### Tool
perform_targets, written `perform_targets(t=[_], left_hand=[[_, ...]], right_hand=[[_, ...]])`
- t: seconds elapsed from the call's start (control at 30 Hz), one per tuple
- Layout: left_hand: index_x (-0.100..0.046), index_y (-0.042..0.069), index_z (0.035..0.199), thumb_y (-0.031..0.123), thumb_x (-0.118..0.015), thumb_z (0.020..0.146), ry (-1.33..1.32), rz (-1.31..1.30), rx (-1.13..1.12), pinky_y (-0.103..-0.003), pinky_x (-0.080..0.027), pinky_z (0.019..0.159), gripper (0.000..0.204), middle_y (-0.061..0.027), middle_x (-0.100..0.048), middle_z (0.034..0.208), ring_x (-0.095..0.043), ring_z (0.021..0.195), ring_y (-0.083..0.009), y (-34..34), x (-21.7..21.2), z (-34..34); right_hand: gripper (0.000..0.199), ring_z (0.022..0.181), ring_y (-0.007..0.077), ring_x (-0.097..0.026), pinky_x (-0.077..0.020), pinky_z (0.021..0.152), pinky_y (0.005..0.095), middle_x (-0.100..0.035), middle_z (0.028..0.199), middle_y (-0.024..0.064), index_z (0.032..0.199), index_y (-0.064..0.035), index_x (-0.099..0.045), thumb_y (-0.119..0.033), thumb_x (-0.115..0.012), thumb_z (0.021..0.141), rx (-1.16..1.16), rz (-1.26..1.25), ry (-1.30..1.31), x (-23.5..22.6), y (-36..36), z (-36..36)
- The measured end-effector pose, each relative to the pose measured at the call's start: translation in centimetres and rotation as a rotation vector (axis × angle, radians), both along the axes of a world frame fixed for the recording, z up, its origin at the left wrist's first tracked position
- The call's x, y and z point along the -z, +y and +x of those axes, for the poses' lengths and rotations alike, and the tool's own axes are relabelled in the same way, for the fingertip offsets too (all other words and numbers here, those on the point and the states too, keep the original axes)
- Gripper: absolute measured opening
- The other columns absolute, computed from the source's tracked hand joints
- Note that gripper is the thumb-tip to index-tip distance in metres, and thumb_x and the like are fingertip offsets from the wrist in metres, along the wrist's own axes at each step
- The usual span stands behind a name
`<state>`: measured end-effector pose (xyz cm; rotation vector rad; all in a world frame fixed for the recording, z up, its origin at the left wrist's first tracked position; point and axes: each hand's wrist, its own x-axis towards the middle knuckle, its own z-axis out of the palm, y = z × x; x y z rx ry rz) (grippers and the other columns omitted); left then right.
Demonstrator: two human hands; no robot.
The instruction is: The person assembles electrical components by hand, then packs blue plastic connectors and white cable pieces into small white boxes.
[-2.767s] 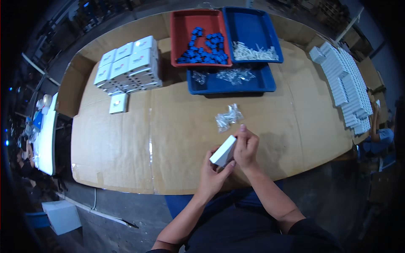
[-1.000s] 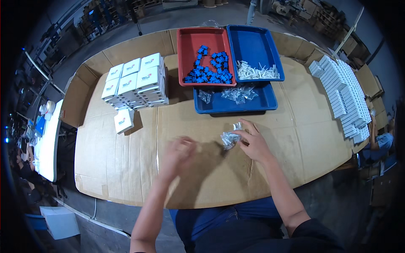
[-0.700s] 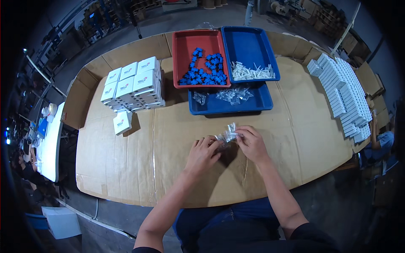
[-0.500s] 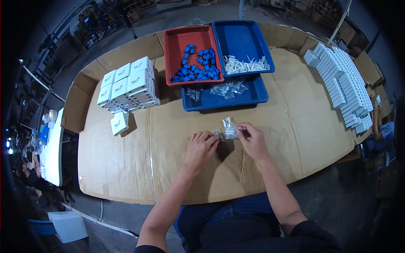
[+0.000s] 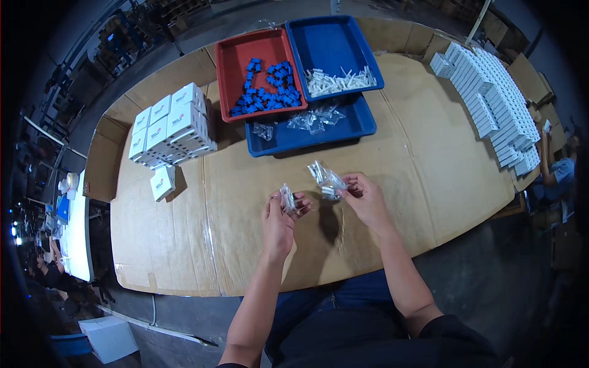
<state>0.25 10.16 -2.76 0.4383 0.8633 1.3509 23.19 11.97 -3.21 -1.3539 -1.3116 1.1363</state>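
Note:
My left hand (image 5: pixel 279 226), palm turned up, grips a small clear plastic bag (image 5: pixel 287 198) with silvery-white pieces inside. Between the thumb and fingers of my right hand (image 5: pixel 366 199) is a clear plastic bag of small parts (image 5: pixel 326 178), pinched at its right side; it may be more than one bag, which I cannot tell. Both bags are held over the cardboard-covered table (image 5: pixel 392 227), apart from each other. Beyond them lies a blue tray (image 5: pixel 288 147) with several clear plastic bags (image 5: pixel 316 119) in it.
A red tray (image 5: pixel 236 55) of blue plastic pieces and another blue tray (image 5: pixel 319 46) of white plugs sit at the back. White boxes (image 5: pixel 165 126) are stacked at left, with a single box (image 5: pixel 162 183) nearby. Long rows of small boxes (image 5: pixel 491 104) line the right side.
My left hand has turned palm up and moved left, lifting its bag. My right hand has raised its bag, which now tilts. The view has shifted, moving the trays leftward in it.

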Motion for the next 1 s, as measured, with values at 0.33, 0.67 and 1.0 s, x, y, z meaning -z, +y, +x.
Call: perform_targets(t=[0.33, 0.67, 1.0], left_hand=[[-0.058, 0.005, 0.139, 0.031, -0.050, 0.112, 0.121, -0.072, 0.100, -0.043, -0.060, 0.089, 0.038, -0.0152, -0.071, 0.116, -0.072, 0.106, -0.0274, -1.7, -0.8, 0.3], [-0.068, -0.004, 0.134, 0.022, -0.058, 0.110, 0.498, 0.155, 0.070, -0.031, -0.047, 0.109, 0.037, -0.0136, -0.074, 0.125, -0.065, 0.121, -0.0171, -2.6, -1.4, -0.2], [-0.073, -0.004, 0.122, 0.014, -0.055, 0.109, 0.510, 0.177, 0.065, -0.033, -0.050, 0.105, 0.028, -0.0133, -0.077, 0.115, -0.070, 0.111, -0.0185, -2.4, -2.7, -1.5]], right_hand=[[0.020, 0.094, 0.0207, -0.074, -0.0600, 0.079, 0.0306, -0.063, 0.136, 0.0145, 0.109, 0.0025, -0.068, 0.003, -0.076, 0.090, 0.082, 0.179, -0.283, -0.6, -0.7, 2.1], [0.003, 0.097, 0.0149, -0.071, -0.0548, 0.089, 0.0271, -0.076, 0.109, 0.0097, 0.098, 0.0004, -0.071, -0.001, -0.072, 0.095, 0.087, 0.040, 0.146, -1.5, -1.1, 2.2], [0.022, 0.105, 0.0180, -0.068, -0.0532, 0.097, 0.0346, -0.075, 0.112, 0.0096, 0.118, 0.0020, -0.073, -0.007, -0.071, 0.098, 0.007, -0.141, 0.911, 0.0, -1.4, 2.9]])
